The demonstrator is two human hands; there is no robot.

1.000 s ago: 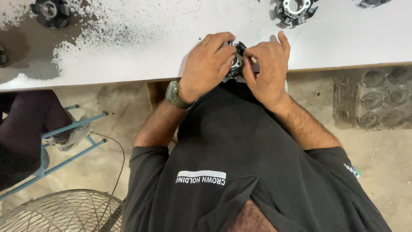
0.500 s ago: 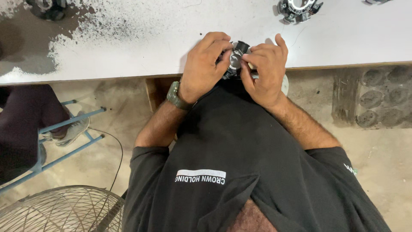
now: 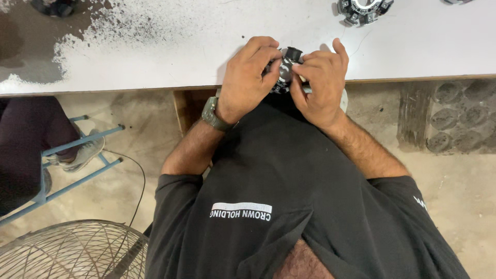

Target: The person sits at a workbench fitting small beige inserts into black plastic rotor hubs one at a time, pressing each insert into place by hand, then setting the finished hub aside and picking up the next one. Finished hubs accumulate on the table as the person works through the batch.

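White worktable [image 3: 155, 51], near edge: left hand [image 3: 248, 77] and right hand [image 3: 318, 82] both pinch a small dark part [image 3: 285, 70]; its axis is hidden. A similar part [image 3: 361, 10] lies far right.

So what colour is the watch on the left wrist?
The watch is dark olive green, strap included, in the head view.

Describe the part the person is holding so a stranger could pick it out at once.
Start at the white worktable and follow its near edge to the middle. There the left hand and right hand close around a small round black-and-metal part. Unlike the similar part at the far edge, it is in the hands.
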